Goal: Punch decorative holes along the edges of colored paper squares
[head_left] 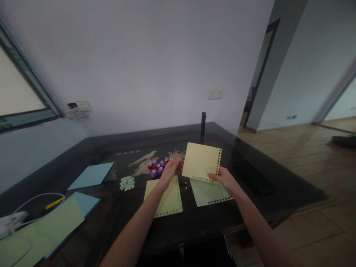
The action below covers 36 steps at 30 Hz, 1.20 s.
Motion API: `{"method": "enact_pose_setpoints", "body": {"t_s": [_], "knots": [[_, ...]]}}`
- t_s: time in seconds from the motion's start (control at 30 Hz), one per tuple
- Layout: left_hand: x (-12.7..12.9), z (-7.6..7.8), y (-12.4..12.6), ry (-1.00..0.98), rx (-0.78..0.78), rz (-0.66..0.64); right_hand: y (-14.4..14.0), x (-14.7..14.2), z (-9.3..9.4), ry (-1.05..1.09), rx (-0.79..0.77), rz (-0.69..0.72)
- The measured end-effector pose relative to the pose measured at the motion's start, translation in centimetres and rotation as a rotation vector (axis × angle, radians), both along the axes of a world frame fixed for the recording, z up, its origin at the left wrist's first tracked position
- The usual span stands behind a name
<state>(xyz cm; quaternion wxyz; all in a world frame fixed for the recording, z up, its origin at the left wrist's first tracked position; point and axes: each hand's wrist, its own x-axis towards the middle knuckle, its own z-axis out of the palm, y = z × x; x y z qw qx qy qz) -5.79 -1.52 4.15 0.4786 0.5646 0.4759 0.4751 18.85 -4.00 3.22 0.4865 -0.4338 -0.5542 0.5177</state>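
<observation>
My right hand [226, 180] is closed on the lower right corner of a pale yellow sheet of paper [201, 161], raised above the table. Small punched holes run along the sheet's right and bottom edges. My left hand [170, 172] is left of that sheet, fingers stretched out, beside a group of red and purple craft punches [158, 167]. Another yellow sheet with punched edges [168, 200] lies under my left forearm. A pale green punched sheet [208, 193] lies partly beneath the raised one. Two tiny paper pieces [186, 185] rest between them.
On the dark table [194, 226], a pile of paper cut-outs [127, 183] lies left of the punches. Blue sheets [91, 175], green sheets [47, 233], a yellow pen [55, 203] and a white cable [41, 194] are further left. A black cylinder [203, 124] stands at the back.
</observation>
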Motion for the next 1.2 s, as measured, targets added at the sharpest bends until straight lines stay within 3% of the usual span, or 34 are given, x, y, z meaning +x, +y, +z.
{"method": "enact_pose_setpoints", "body": {"t_s": [0.13, 0.27, 0.47, 0.6, 0.77, 0.93, 1.2], "knots": [[-0.3, -0.1, -0.1, 0.133, 0.096, 0.03, -0.3, -0.1, 0.2, -0.073, -0.028, 0.072], [-0.2, -0.2, -0.2, 0.089, 0.033, 0.061, -0.2, -0.2, 0.1, -0.06, -0.073, 0.074], [0.1, 0.2, -0.8, 0.031, -0.032, 0.027, 0.7, 0.6, -0.6, -0.05, -0.018, -0.177], [0.9, 0.1, -1.4, 0.063, 0.026, -0.01, 1.2, 1.3, -0.9, -0.118, 0.066, -0.268], [1.9, 0.0, -2.8, 0.257, 0.068, -0.058, 1.5, 2.1, -0.9, -0.377, 0.145, -0.349], [2.6, -0.4, -3.9, 0.491, 0.157, -0.121, 1.1, 2.5, -0.7, -0.627, 0.186, -0.334], [3.5, -1.1, -4.7, 0.734, 0.203, -0.185, -0.3, 3.1, -2.1, -0.799, 0.169, -0.379]]}}
